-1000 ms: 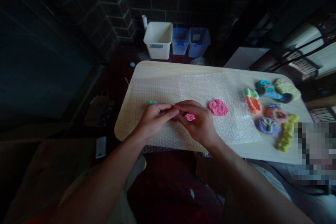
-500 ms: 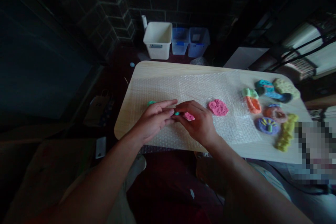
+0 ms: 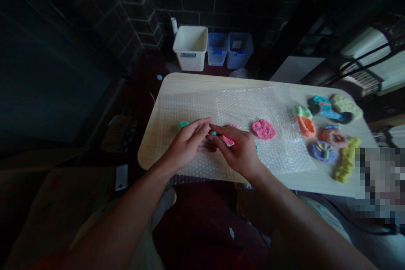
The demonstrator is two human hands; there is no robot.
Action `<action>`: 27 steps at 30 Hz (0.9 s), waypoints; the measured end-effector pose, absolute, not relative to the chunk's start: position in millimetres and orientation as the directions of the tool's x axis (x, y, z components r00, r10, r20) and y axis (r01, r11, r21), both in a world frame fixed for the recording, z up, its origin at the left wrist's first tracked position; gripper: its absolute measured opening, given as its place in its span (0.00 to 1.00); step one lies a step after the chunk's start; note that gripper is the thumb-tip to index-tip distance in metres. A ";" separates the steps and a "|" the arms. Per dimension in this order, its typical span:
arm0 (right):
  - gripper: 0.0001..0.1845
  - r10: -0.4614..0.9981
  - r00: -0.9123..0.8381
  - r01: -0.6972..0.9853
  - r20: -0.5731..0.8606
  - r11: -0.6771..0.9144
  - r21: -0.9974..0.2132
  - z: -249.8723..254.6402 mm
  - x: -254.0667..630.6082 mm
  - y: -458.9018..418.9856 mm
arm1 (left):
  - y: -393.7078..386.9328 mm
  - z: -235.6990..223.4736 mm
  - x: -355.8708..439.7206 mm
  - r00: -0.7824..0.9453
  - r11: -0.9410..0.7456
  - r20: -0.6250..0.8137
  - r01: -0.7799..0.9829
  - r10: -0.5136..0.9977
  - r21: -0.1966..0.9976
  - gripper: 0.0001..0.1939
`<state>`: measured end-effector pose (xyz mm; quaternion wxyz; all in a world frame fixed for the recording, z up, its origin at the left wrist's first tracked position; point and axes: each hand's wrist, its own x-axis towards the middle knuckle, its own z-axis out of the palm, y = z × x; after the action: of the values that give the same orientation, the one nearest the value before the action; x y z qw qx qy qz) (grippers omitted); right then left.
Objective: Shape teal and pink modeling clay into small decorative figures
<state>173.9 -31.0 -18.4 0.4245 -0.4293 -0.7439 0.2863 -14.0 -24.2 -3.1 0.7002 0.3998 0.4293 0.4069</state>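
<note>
My right hand (image 3: 238, 145) pinches a small ball of green modelling clay (image 3: 213, 133) between thumb and fingertips. Close against it from the other side is my left hand (image 3: 186, 139), its fingers stretched out and slightly cupped, the thumb near the ball. Below the right hand's fingers lies a piece of pink clay (image 3: 227, 140), partly covered. A flat, bumpy pink clay lump (image 3: 263, 129) rests to the right on the bubble wrap (image 3: 234, 105). More green clay (image 3: 182, 125) shows beyond the left hand, and a bit of green (image 3: 257, 149) peeks out beside the right wrist.
Several coloured clay shapes sit at the right of the wooden table (image 3: 190, 81), among them a purple disc (image 3: 322, 152), an orange and green piece (image 3: 305, 125) and a yellow strip (image 3: 346, 160). A white bin (image 3: 191, 57) and two blue bins stand on the floor behind.
My hands have shifted slightly, and the left fingers have drawn up a little. More of the green ball shows now, and the green bit beside the right wrist has come into sight.
</note>
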 end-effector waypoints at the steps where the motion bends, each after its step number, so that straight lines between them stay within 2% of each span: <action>1: 0.15 0.905 -0.230 0.379 0.359 0.422 -0.824 -19.1 174.5 -30.0 | -22.8 -3.0 -16.2 0.273 0.323 -0.265 -0.194 0.925 0.926 0.34; 3: 0.16 0.946 -0.144 0.294 0.290 0.321 -0.900 -20.7 176.2 -26.5 | -18.3 -4.1 -23.5 0.174 0.233 -0.217 -0.083 0.961 0.969 0.31; 6: 0.20 0.983 -0.046 0.146 0.178 0.183 -0.972 -20.6 179.1 -20.1 | -11.8 -7.2 -36.7 0.055 0.035 -0.047 0.203 0.997 0.979 0.19; 9: 0.27 0.993 0.005 0.133 0.116 0.114 -0.985 -16.3 181.6 -16.0 | -10.8 -9.9 -43.4 0.157 -0.153 0.088 0.480 0.984 0.864 0.11; 11: 0.33 0.997 0.000 0.117 0.074 0.074 -0.990 -13.0 183.2 -15.0 | -13.3 -11.8 -42.3 0.266 -0.261 0.124 0.577 0.956 0.774 0.08; 13: 0.34 0.999 -0.011 0.083 0.040 0.041 -0.996 -11.3 185.1 -14.4 | -16.7 -14.9 -38.5 0.364 -0.348 0.136 0.617 0.921 0.706 0.08; 18: 0.22 1.000 -0.014 -0.005 -0.021 -0.021 -1.000 -16.6 188.9 -11.4 | -20.4 -26.2 -28.8 0.500 -0.447 0.092 0.657 0.861 0.608 0.07; 22: 0.24 0.998 -0.018 -0.140 -0.061 -0.063 -0.988 -22.0 188.4 -10.5 | -18.1 -32.7 -25.6 0.536 -0.458 0.047 0.670 0.843 0.584 0.06; 27: 0.22 0.995 -0.029 -0.232 -0.098 -0.102 -0.967 -18.9 188.0 -11.1 | -16.7 -32.9 -26.5 0.542 -0.436 0.017 0.656 0.840 0.616 0.07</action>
<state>188.0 -11.1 -18.9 0.5251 -0.4580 -0.4162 0.5842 -26.5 -16.7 -32.9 0.2824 0.8314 0.4498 0.1633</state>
